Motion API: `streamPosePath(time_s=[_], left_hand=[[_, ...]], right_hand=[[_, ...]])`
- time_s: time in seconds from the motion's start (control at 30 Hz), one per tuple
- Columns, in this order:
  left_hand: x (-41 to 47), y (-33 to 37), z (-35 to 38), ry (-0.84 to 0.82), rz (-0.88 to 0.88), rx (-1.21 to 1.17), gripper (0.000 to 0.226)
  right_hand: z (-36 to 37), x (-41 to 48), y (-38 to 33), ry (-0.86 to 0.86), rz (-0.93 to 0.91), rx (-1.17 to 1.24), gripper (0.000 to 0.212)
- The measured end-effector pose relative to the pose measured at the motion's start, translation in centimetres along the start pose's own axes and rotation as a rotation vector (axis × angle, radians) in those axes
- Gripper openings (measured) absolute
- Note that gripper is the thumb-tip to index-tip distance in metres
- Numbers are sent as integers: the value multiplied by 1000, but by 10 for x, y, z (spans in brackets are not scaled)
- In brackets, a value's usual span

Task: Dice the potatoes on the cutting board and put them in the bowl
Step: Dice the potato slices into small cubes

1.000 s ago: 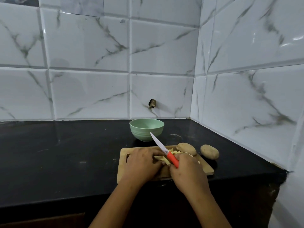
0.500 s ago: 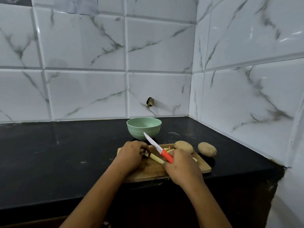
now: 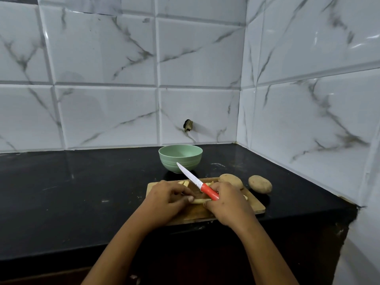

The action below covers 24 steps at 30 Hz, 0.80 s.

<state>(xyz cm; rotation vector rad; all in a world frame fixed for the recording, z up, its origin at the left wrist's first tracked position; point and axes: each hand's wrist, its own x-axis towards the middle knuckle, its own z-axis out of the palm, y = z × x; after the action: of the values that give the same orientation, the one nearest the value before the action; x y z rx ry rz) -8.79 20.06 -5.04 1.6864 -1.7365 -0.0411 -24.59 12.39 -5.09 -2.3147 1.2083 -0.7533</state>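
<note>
left hand (image 3: pixel 167 199): curling over the near-left part of the cutting board (image 3: pixel 257 207), pinching the left end of a potato strip (image 3: pixel 199 200) between thumb and fingertips.
right hand (image 3: pixel 228 202): clasping the red handle of the knife (image 3: pixel 202 187) firmly, with a lower finger also touching the right end of the potato strip.
knife: pointing away and to the left, blade slanting upward clear of the board, tip overlapping the front of the bowl (image 3: pixel 180 158) in this view.
potato strip: lying crosswise on the board, spanning the gap between the two hands.
cut pieces (image 3: pixel 186 183): lying near the board's far edge, just behind the left hand; a few more peeking out beside the right hand.
whole potato (image 3: pixel 230 180): sitting unpeeled on the board's far-right corner.
second potato (image 3: pixel 260 183): resting on the counter (image 3: pixel 82 182), just right of the board.
bowl: standing upright on the black counter, just behind the board, pale green.
tiled wall (image 3: pixel 102 58): rising behind and to the right, meeting in a corner.
</note>
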Motion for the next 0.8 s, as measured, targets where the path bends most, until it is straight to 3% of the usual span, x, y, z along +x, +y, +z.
streamPosePath(time_s=[0.2, 0.4, 0.8], left_hand=[[2, 4, 6, -1, -35, 115, 13], [-4, 7, 5, 22, 12, 278, 18], [-8, 2, 4, -56, 15, 330, 31]], right_hand=[[1, -1, 0, 20, -15, 3, 10], [-1, -3, 3, -15, -30, -23, 10], [-8, -10, 0, -67, -12, -80, 17]])
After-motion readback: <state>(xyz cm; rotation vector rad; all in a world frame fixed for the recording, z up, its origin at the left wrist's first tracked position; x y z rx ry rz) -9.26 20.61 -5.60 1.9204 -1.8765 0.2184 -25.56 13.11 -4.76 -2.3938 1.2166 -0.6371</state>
